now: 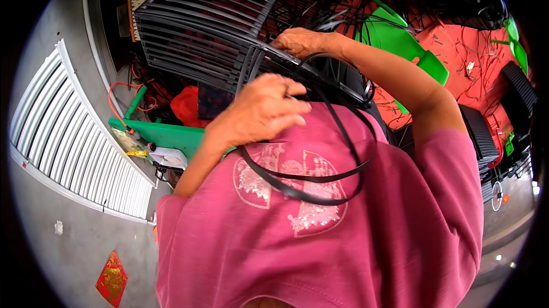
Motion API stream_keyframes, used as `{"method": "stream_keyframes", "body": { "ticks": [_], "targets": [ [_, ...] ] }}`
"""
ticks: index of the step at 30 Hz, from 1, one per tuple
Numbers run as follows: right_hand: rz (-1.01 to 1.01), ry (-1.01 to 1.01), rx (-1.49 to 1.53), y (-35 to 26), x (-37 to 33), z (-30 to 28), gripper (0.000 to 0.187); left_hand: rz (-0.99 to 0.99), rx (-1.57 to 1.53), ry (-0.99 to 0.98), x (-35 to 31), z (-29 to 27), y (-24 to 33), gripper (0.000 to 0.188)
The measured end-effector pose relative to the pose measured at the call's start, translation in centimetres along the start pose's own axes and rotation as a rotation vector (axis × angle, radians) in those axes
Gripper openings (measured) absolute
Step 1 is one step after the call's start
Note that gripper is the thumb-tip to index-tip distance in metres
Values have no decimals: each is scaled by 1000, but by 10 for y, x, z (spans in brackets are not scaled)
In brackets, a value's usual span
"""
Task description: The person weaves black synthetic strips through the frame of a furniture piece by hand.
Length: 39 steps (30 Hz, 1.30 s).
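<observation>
Long flat black plastic strips run side by side over a dark frame (197, 36), which looks like a woven seat or rack. A loose black strip (309, 196) loops down in front of my pink shirt. My left hand (260, 108) is curled, fingers slightly parted, over the strip where it leaves the frame's near corner. The strip passes beneath the palm and comes out by the wrist. Up at the frame's edge, my right hand (300, 43) is bent with its fingertips against the strips; what they pinch is hidden.
Green plastic chair parts (394, 36) lie among loose dark strips on a red surface (452, 56) at the right. A green board (166, 133) stands at the left, near an orange cord (117, 102). A white slatted panel (74, 142) is farther left.
</observation>
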State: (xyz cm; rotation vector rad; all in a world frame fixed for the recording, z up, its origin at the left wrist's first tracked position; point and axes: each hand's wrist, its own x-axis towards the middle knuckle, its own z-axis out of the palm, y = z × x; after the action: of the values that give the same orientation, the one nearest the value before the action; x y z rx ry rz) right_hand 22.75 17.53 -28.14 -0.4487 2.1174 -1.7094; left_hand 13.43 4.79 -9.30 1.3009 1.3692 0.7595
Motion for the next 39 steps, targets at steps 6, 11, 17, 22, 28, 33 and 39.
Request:
{"method": "stream_keyframes", "body": {
  "ticks": [6, 11, 17, 22, 28, 33, 39],
  "targets": [
    [596, 35, -288, 13, -28, -17, 29, -270, -358, 767, -8, -28, -17, 37],
    [1051, 41, -610, 69, -136, -49, 24, -257, -1, 665, -13, -22, -42, 21],
    [2013, 177, -774, 19, -422, -143, 38, -182, 65, 727, -30, -13, -54, 19],
    [1497, 23, -696, 15, -516, -142, 57, -301, -246, 724, -31, -9, -50, 18],
    [480, 398, 223, -22, -128, -106, 49, -713, -867, 872, -16, 1, -49, 18],
    [192, -67, 369, 3, -29, -40, 45, -920, -958, 639, -4, 1, -40, 20],
    [444, -115, 722, -6, -24, -31, 10, -897, -962, 646, 10, 14, -35, 17]
  ]
}}
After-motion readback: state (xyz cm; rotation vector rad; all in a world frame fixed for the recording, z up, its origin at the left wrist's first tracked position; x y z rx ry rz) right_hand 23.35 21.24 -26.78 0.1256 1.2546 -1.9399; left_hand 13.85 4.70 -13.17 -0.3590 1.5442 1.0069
